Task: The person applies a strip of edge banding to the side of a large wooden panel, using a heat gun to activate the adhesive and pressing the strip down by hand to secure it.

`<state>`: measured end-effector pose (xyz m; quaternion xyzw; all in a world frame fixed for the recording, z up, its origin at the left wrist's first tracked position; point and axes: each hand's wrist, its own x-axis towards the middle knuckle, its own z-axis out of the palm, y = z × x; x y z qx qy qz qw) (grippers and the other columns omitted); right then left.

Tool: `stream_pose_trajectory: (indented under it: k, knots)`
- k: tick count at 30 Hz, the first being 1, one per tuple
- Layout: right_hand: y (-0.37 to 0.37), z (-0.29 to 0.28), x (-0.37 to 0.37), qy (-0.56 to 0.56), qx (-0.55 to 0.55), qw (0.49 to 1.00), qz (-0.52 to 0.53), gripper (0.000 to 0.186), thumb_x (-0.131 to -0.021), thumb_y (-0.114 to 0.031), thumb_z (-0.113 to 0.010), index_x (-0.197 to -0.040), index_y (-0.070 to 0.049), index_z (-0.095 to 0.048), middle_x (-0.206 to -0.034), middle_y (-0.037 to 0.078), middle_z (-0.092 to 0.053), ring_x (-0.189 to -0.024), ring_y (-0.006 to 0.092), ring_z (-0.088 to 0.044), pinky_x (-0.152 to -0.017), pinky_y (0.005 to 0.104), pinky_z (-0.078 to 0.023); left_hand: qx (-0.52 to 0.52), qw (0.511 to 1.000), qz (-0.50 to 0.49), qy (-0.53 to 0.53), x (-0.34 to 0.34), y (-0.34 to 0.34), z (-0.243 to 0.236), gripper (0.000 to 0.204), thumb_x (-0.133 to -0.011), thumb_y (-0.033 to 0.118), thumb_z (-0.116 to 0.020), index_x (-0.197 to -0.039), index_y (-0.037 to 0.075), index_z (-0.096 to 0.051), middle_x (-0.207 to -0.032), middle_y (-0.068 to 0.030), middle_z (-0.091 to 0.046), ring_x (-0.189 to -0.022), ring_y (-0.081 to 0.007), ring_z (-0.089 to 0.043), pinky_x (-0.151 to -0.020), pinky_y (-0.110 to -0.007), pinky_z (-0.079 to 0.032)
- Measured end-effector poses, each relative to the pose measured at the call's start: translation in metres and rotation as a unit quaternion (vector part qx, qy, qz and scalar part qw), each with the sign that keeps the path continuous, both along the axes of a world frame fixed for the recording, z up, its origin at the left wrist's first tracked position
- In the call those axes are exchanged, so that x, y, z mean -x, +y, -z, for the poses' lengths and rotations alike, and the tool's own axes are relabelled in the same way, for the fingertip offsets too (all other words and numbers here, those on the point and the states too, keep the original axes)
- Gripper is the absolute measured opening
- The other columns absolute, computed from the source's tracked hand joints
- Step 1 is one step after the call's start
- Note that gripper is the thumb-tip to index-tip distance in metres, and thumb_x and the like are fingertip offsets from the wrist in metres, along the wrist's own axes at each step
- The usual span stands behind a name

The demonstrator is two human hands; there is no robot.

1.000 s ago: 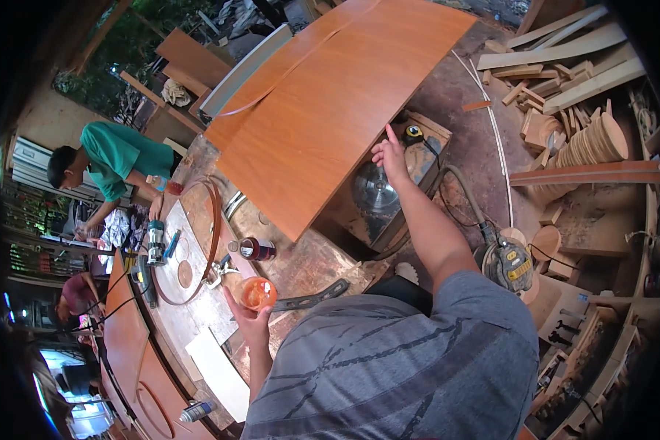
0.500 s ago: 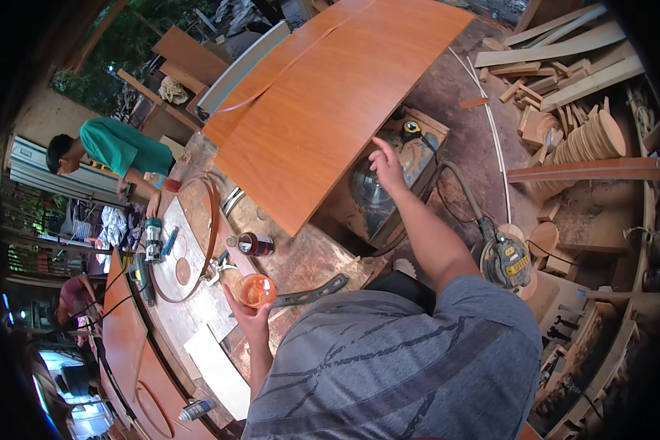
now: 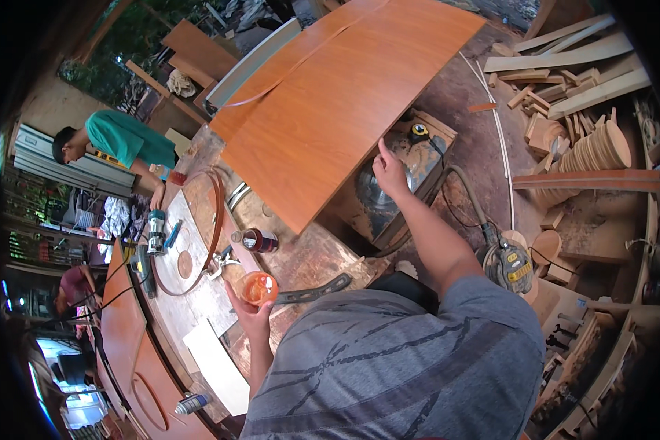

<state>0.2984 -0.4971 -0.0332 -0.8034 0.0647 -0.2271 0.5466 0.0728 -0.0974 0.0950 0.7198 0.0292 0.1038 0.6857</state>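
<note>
My left hand (image 3: 255, 312) is wrapped around an orange-coloured cup (image 3: 258, 288) holding glossy contents, beside a pink strip and a dark curved bar (image 3: 315, 291). My right hand (image 3: 390, 174) is at the near edge of a large orange-brown wood panel (image 3: 345, 103), index finger extended onto that edge, the other fingers loosely curled, nothing held. Beneath the panel's edge is a bench saw (image 3: 389, 213) with a round blade partly hidden by my hand; a yellow tape measure (image 3: 419, 130) sits on it. A dark bottle (image 3: 258, 240) stands between my left hand and the panel.
A person in green (image 3: 125, 139) leans over the bench at left, near a router (image 3: 156, 231); another person (image 3: 73, 290) is farther back. Offcuts and stacked wooden discs (image 3: 594, 154) lie right. A sander (image 3: 507, 264) with hose is beside my right arm. Wood bands (image 3: 216, 220) lie on the bench.
My right index finger has slid a short way along the panel's edge toward its near-left corner. My left hand still holds the cup. The whole view has shifted slightly.
</note>
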Motion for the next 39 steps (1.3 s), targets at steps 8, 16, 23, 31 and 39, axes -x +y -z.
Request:
stream_pose_trajectory:
  k: [8, 16, 23, 31, 39]
  knots:
    - [-0.026, -0.023, -0.02, 0.003, -0.167, 0.984, 0.058, 0.063, -0.089, -0.008, -0.052, -0.15, -0.006, -0.034, -0.088, 0.004, -0.053, -0.079, 0.0156, -0.054, -0.076, 0.0302, -0.047, -0.002, 1.0, 0.007, 0.02, -0.004, -0.001, -0.007, 0.116, -0.068, -0.003, -0.078, -0.155, 0.007, -0.001, -0.137, -0.0195, -0.045, -0.123, -0.0303, -0.052, -0.103, -0.04, -0.046]
    - [-0.011, -0.006, -0.031, 0.018, -0.185, 0.982, 0.017, 0.073, -0.088, -0.006, -0.05, -0.154, -0.006, -0.019, -0.087, 0.002, -0.058, -0.079, 0.0123, -0.054, -0.077, 0.0259, -0.046, 0.001, 1.0, 0.003, 0.005, -0.003, -0.002, -0.006, 0.12, -0.067, 0.0, -0.081, -0.155, 0.007, -0.001, -0.136, -0.0198, -0.046, -0.124, -0.03, -0.052, -0.103, -0.041, -0.046]
    - [0.022, 0.001, 0.016, -0.026, -0.068, 0.996, -0.058, 0.066, -0.084, -0.001, -0.052, -0.148, -0.01, -0.037, -0.097, 0.006, -0.058, -0.081, 0.0157, -0.055, -0.076, 0.0267, -0.047, 0.009, 1.0, 0.008, 0.002, -0.002, 0.007, 0.008, 0.123, -0.066, 0.004, -0.084, -0.155, 0.006, 0.001, -0.136, -0.0208, -0.046, -0.123, -0.0307, -0.053, -0.102, -0.041, -0.047]
    - [0.135, -0.157, 0.137, -0.105, 0.079, 0.893, -0.431, 0.057, -0.082, -0.018, -0.072, -0.136, -0.016, -0.053, -0.107, 0.012, -0.058, -0.089, 0.0259, -0.061, -0.074, 0.0357, -0.051, -0.142, 0.988, 0.059, -0.024, -0.027, 0.013, -0.011, 0.133, -0.061, 0.02, -0.093, -0.155, 0.006, 0.001, -0.138, -0.0167, -0.051, -0.121, -0.0298, -0.056, -0.103, -0.041, -0.047]
    - [0.198, -0.216, 0.158, 0.052, 0.458, 0.74, -0.49, 0.087, -0.073, -0.057, -0.073, -0.146, -0.022, -0.04, -0.095, 0.017, -0.069, -0.088, 0.0381, -0.066, -0.078, 0.0455, -0.051, -0.211, 0.963, 0.095, -0.138, -0.016, 0.019, -0.028, 0.129, -0.061, 0.025, -0.092, -0.156, 0.01, -0.006, -0.134, -0.0191, -0.054, -0.119, -0.0292, -0.058, -0.098, -0.041, -0.048]
